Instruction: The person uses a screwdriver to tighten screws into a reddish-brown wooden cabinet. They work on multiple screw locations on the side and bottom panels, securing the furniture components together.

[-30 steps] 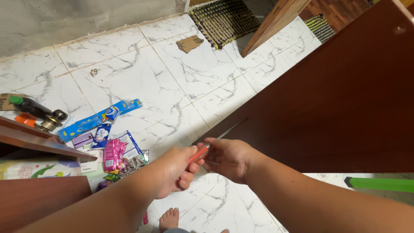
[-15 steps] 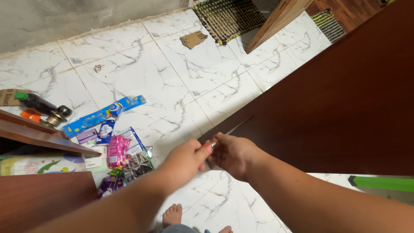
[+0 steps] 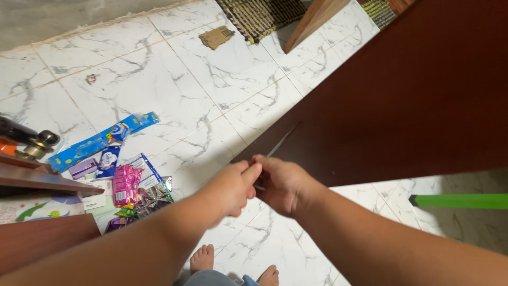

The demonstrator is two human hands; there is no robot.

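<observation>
My left hand (image 3: pixel 233 186) and my right hand (image 3: pixel 280 182) meet in front of me, low over the marble floor. Together they grip a screwdriver whose thin metal shaft (image 3: pixel 281 141) sticks out up and to the right. Its tip reaches the near edge of a large dark brown wooden panel (image 3: pixel 413 100). The fingers cover the handle, which does not show. My bare feet (image 3: pixel 203 259) stand just below the hands.
Scattered packets lie on the white marble floor (image 3: pixel 174 85) at the left: a long blue one (image 3: pixel 100 140), a pink one (image 3: pixel 124 185). A door knob (image 3: pixel 37 144) rests on a brown wooden board (image 3: pixel 47 177). A woven mat (image 3: pixel 259 16), a cardboard scrap (image 3: pixel 216 37) and a green strip (image 3: pixel 460 201) lie around.
The view has shifted down and left. The red handle seen between my hands earlier is now covered by my fingers. Both hands stay joined at the panel edge.
</observation>
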